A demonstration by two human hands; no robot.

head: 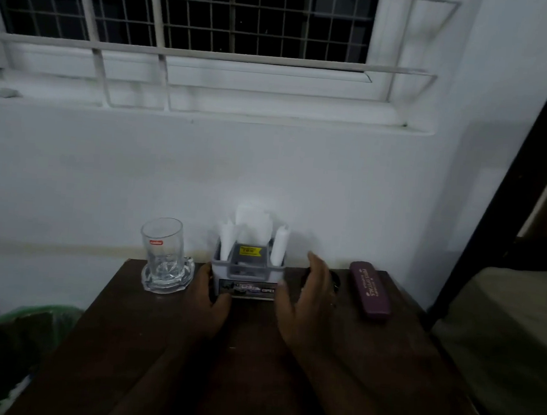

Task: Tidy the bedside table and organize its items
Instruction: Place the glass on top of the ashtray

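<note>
A grey organizer box (247, 276) with rolled white papers and a yellow-labelled item stands at the back middle of the dark wooden bedside table (141, 344). My left hand (209, 304) grips its left front corner. My right hand (306, 304) is just off its right side, fingers spread, thumb near the box's front corner. A clear drinking glass (162, 247) stands in a glass ashtray (166, 277) to the left. A maroon spectacle case (370, 290) lies at the back right. A small dark object behind my right hand is mostly hidden.
A white wall and a barred window rise behind the table. A green-lined waste bin (12, 343) sits on the floor at the left. A bed with a dark headboard (508, 228) stands close on the right.
</note>
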